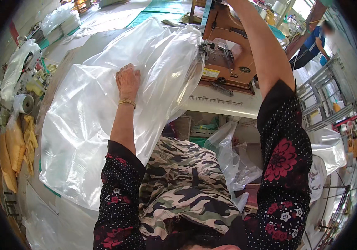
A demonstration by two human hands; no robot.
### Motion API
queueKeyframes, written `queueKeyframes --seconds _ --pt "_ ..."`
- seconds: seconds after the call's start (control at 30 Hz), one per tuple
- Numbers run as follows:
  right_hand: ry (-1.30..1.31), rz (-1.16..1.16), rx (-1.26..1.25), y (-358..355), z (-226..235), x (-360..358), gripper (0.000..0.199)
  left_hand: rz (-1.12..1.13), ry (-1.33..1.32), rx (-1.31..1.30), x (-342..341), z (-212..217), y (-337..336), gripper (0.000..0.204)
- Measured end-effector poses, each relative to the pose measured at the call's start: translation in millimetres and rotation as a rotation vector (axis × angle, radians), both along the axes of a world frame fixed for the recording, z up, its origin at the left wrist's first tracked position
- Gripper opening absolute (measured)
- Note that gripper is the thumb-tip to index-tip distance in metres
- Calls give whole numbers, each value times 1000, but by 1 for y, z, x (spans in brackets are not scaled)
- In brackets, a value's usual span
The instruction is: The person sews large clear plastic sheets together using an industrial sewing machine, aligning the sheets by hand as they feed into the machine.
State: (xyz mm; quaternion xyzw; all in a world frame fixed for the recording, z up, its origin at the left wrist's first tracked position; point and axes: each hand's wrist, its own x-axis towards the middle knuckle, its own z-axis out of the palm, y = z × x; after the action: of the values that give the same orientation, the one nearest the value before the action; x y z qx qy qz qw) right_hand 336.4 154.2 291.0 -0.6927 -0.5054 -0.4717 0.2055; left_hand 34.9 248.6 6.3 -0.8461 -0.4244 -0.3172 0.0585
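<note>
A large, crumpled sheet of clear plastic (78,112) spreads over the table on my left and reaches the brown machine, which looks like a sewing machine (241,58). My left hand (128,82), with a gold bracelet at the wrist, lies on the sheet with its fingers curled into the plastic. The fingertips are partly hidden. My right forearm (266,46) stretches up past the machine's right side. Its hand is cut off by the top edge, so what it touches cannot be seen. The plastic's right edge lies against the machine's left end.
A ruler strip (216,101) runs along the table's front edge. More clear plastic (228,146) hangs below it. Yellow sacks (14,146) and a roll (25,104) stand at left. Another person (311,46) works at far right beside a metal rack (324,96).
</note>
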Motion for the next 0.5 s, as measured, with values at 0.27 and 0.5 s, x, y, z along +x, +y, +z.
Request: queueKeyframes --seconds 0.27,0.5 --pt "-6 -334 -486 64 -2 35 13 -8 -27 -28 -16 -10 7 23" --pt "-583 -164 -330 -9 4 8 10 3 -12 -13 -11 -8 8 21"
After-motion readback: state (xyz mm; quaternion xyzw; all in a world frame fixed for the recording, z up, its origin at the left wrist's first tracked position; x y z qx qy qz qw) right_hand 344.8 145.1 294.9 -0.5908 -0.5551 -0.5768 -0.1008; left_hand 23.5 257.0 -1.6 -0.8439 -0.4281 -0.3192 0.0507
